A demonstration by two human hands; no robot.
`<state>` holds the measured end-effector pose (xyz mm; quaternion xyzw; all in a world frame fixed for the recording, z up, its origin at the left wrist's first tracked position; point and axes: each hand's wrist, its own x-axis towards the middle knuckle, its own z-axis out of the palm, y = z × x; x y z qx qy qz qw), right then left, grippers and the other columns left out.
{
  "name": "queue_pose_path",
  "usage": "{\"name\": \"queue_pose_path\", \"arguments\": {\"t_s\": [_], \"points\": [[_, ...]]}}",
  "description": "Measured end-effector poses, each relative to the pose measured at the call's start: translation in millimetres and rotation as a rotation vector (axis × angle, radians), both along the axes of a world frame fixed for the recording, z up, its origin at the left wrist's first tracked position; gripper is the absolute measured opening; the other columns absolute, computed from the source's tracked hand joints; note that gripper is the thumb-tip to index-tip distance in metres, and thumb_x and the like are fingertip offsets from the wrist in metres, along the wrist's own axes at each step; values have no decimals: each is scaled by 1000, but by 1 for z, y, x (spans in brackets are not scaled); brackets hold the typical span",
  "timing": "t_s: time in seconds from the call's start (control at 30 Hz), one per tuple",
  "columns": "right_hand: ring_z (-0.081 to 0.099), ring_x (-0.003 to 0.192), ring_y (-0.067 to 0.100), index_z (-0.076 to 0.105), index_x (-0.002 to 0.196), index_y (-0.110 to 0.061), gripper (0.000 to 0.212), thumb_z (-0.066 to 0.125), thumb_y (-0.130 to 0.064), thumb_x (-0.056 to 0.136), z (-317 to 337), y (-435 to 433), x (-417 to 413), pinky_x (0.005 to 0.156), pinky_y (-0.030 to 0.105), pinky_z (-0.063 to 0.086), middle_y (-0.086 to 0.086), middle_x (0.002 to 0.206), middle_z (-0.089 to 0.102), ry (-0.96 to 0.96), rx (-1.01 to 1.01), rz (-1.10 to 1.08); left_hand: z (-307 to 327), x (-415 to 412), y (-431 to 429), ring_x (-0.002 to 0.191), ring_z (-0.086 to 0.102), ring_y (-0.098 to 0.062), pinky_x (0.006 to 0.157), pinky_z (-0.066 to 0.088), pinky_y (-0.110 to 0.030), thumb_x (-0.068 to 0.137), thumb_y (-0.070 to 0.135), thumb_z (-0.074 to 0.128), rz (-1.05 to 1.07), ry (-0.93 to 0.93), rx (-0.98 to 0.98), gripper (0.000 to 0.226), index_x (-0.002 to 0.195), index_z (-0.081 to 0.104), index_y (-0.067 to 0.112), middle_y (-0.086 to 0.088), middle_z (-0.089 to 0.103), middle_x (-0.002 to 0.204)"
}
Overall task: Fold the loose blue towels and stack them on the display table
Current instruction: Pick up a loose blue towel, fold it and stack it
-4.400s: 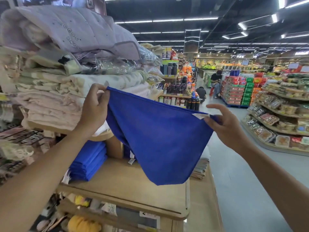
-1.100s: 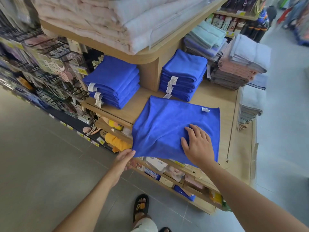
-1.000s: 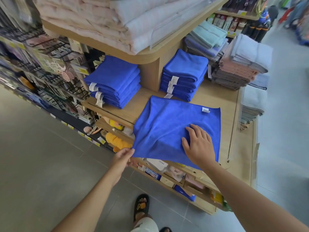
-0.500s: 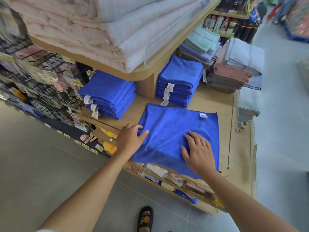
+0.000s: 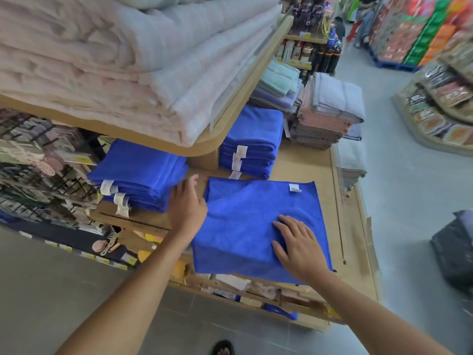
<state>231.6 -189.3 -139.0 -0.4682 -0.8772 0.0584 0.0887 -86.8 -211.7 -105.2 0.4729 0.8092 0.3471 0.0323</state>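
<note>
Pressing the blue towel [image 5: 250, 213], right hand [image 5: 299, 247] lies flat, fingers straight.

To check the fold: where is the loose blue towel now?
Head view, centre-right: the loose blue towel lies flat on the display table, in front of the rear blue stack, under the right hand.

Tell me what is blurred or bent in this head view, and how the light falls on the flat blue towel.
Head view: soft, even light, no glare on the blue towel under the flat right hand; the left hand is slightly motion-blurred at its fingers; the snack shelves at the right edge are smeared; wide-angle distortion bends the upper shelf along its long edge.
</note>
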Motion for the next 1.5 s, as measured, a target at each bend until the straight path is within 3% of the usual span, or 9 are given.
{"name": "queue_pose_path", "arguments": {"t_s": [0.13,0.23,0.33,0.73,0.9,1.03,1.27,1.37,1.5], "points": [[35,148,16,47,148,-27,57,33,-58,102,-1,0,-1,124,38,26,-7,158,42,-1,4,-6,0,18,36,135,47,-24,103,42,-41,102,19,42,-280,177,-217,44,145,49,19,-1,54,146],[36,147,15,49,147,-27,55,37,-57,102,-2,-1,0,123,37,27,-8,156,44,16,21,-5,-13,7,55,155,16,-20,122,18,-48,106,53,20,-337,259,-556,64,159,27,17,2,24,167],[36,146,13,48,146,-29,53,38,-57,102,-2,0,1,122,36,27,-9,156,44,21,38,-4,-19,-15,66,157,2,-19,124,7,-53,104,59,12,-367,308,-660,69,163,11,22,9,5,170],[26,153,11,42,154,-29,60,31,-59,104,2,-19,8,127,35,14,-12,163,35,24,-16,25,-47,7,58,157,3,-16,125,8,-48,102,58,25,-403,346,-452,72,162,14,19,3,9,170],[60,118,20,52,140,-27,37,48,-33,103,37,45,10,95,41,50,-9,146,46,274,-185,-141,-32,7,68,152,21,-32,120,20,-50,102,49,44,-132,179,-306,70,155,33,5,-13,28,164],[58,120,37,35,154,-11,56,48,-10,99,57,133,4,93,44,50,12,154,40,165,-238,-413,-18,-3,78,144,33,-34,115,29,-48,97,49,53,-96,180,-370,57,139,51,11,-12,46,150],[70,55,23,69,100,-7,17,56,-12,90,63,174,14,50,28,52,11,78,73,-90,-400,-407,-9,-20,89,91,65,-22,82,55,-44,91,33,63,-163,-124,-267,8,92,55,34,9,67,94],[72,63,25,74,86,-3,23,59,-20,90,73,177,18,55,34,57,10,68,74,-219,-414,-416,-10,-27,93,105,65,-26,93,52,-45,92,30,70,-174,-308,-264,33,121,55,24,4,67,107],[74,64,24,66,93,-7,14,59,-20,94,76,172,16,69,41,63,8,71,75,-200,-465,-430,-10,-32,97,125,54,-28,105,46,-43,85,57,70,-203,-45,-427,57,130,63,22,-5,57,130]]}}
